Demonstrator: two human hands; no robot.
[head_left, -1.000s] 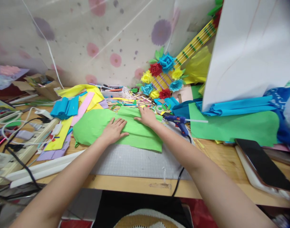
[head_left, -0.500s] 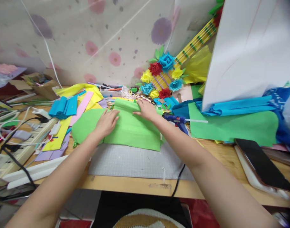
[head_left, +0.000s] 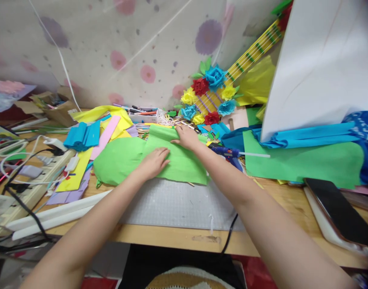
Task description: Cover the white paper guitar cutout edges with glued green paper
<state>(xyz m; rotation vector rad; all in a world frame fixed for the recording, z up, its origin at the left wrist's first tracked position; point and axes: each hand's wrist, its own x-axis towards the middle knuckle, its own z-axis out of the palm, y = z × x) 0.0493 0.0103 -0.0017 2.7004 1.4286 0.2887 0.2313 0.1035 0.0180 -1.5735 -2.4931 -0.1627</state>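
Light green crepe paper (head_left: 184,166) lies spread over a grey cutting mat (head_left: 178,206), its left end rounded and its far edge raised in a fold. My left hand (head_left: 155,161) rests flat on the middle of the paper, fingers stretched out toward the right. At the far edge, my right hand (head_left: 185,136) lies on the fold with its fingers apart. Just right of the paper is a blue hot glue gun (head_left: 227,151) with a white glue stick poking out of it, partly hidden by my right forearm.
A yellow paper guitar with paper flowers (head_left: 206,100) leans at the back. Right are a white board (head_left: 316,64), a green sheet (head_left: 301,160) and a phone (head_left: 340,212). Left are a blue crepe roll (head_left: 82,135), coloured paper strips and a power strip (head_left: 36,188) with cables.
My left hand has slid to the right across the green paper. My right hand stays at the fold. The whole view has shifted slightly.
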